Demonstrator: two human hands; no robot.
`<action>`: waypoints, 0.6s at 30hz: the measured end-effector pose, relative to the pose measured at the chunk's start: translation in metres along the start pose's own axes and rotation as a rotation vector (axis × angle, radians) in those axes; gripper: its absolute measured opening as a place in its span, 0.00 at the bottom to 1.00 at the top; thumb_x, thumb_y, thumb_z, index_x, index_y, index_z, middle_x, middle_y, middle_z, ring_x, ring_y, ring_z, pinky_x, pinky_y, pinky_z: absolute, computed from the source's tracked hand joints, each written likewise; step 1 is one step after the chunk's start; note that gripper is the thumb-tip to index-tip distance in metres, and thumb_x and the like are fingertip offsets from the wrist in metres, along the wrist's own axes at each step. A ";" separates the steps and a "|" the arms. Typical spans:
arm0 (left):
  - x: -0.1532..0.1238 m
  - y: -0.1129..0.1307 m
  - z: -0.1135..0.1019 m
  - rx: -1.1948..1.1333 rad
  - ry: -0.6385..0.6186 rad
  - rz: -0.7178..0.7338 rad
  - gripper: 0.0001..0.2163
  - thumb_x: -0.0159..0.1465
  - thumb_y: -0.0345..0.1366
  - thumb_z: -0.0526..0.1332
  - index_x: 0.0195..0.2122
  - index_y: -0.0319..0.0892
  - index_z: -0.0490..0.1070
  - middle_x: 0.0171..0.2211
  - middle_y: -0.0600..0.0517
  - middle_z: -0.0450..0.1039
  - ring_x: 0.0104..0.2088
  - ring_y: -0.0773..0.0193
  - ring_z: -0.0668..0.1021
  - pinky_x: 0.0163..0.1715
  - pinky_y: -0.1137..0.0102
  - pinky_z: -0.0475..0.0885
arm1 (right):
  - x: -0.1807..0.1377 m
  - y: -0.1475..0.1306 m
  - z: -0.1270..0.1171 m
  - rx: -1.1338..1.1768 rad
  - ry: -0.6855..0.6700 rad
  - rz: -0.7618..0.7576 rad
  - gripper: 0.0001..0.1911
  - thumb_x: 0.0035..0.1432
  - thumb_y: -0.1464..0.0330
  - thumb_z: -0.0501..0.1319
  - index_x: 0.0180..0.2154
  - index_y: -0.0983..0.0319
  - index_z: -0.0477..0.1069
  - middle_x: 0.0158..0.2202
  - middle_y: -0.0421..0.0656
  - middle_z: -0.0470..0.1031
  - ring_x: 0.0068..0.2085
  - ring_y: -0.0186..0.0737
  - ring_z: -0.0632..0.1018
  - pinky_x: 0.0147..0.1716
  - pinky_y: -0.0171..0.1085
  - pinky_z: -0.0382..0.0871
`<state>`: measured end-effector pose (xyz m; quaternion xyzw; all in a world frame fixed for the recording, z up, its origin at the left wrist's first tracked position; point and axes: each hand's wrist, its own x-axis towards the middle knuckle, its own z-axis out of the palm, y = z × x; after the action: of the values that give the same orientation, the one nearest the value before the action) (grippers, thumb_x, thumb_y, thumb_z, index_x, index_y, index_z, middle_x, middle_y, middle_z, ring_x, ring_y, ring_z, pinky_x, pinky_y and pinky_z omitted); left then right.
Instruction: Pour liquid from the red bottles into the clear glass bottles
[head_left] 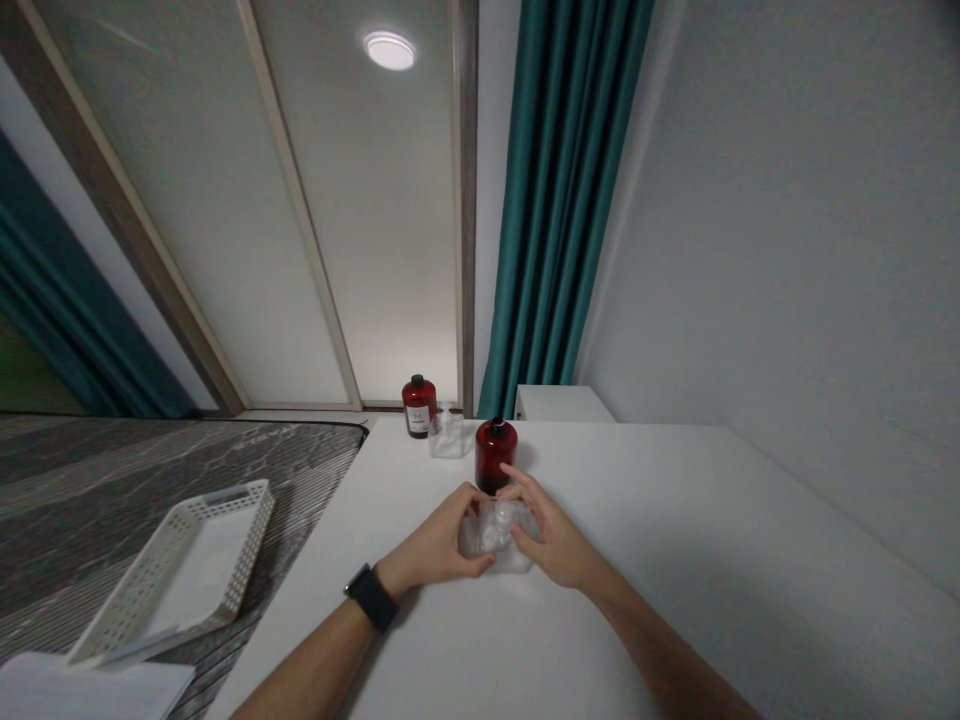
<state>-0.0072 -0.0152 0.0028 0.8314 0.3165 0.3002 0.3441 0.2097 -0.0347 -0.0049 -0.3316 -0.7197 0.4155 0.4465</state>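
Note:
A clear square-bodied bottle [513, 560] stands on the white table [600, 630] between my hands. My left hand [442, 540] curls round its left side, thumb in front and fingers behind. On the other side, my right hand [551, 535] has its thumb and fingers bent about the bottle's rounded clear top, with the index finger raised. The fingers hide part of that top. Just behind my hands is a dark red bottle [495, 452] with a narrow dark neck. Farther back, a second clear square bottle [447, 438] stands next to a labelled red bottle [418, 408] with a black cap.
To the left, lower than the table, lie a white perforated basket [251, 515] and white sheets [90, 690] on a grey patterned surface [300, 465]. A white cabinet [562, 402] stands beyond the table's far edge, by a teal curtain [562, 200]. A wall [810, 250] rises on the right.

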 end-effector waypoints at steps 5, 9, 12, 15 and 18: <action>-0.001 -0.001 -0.001 0.000 -0.008 0.006 0.23 0.52 0.32 0.68 0.49 0.43 0.64 0.46 0.49 0.67 0.45 0.56 0.71 0.48 0.61 0.68 | -0.001 -0.001 -0.004 0.011 -0.058 0.024 0.33 0.65 0.66 0.59 0.68 0.54 0.50 0.56 0.49 0.72 0.62 0.48 0.69 0.65 0.55 0.53; -0.001 0.002 -0.002 -0.017 -0.007 -0.005 0.22 0.53 0.31 0.67 0.49 0.43 0.64 0.45 0.49 0.67 0.45 0.56 0.71 0.48 0.61 0.68 | -0.001 0.000 -0.004 0.018 -0.055 0.051 0.34 0.65 0.67 0.59 0.68 0.54 0.50 0.55 0.49 0.73 0.62 0.47 0.70 0.64 0.54 0.54; -0.001 0.003 -0.002 -0.010 0.006 -0.010 0.22 0.52 0.31 0.67 0.48 0.42 0.64 0.45 0.49 0.67 0.43 0.57 0.70 0.47 0.62 0.69 | -0.001 0.003 0.001 0.006 0.005 0.030 0.32 0.64 0.68 0.60 0.66 0.54 0.54 0.50 0.46 0.73 0.60 0.46 0.71 0.64 0.53 0.56; -0.001 0.001 -0.002 -0.001 0.010 0.000 0.21 0.52 0.31 0.66 0.48 0.42 0.64 0.45 0.49 0.67 0.43 0.57 0.71 0.46 0.62 0.69 | -0.002 0.006 0.007 0.011 0.058 0.026 0.30 0.64 0.68 0.59 0.65 0.55 0.56 0.49 0.45 0.73 0.57 0.45 0.73 0.62 0.51 0.60; -0.001 -0.001 -0.004 0.003 0.002 0.007 0.21 0.54 0.32 0.66 0.49 0.42 0.64 0.45 0.49 0.67 0.43 0.57 0.71 0.46 0.62 0.69 | -0.003 0.006 0.008 0.016 0.055 0.044 0.29 0.65 0.66 0.59 0.65 0.55 0.57 0.52 0.47 0.73 0.58 0.45 0.73 0.62 0.51 0.60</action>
<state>-0.0110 -0.0135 0.0046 0.8327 0.3146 0.3017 0.3414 0.2038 -0.0369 -0.0133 -0.3550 -0.6963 0.4217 0.4597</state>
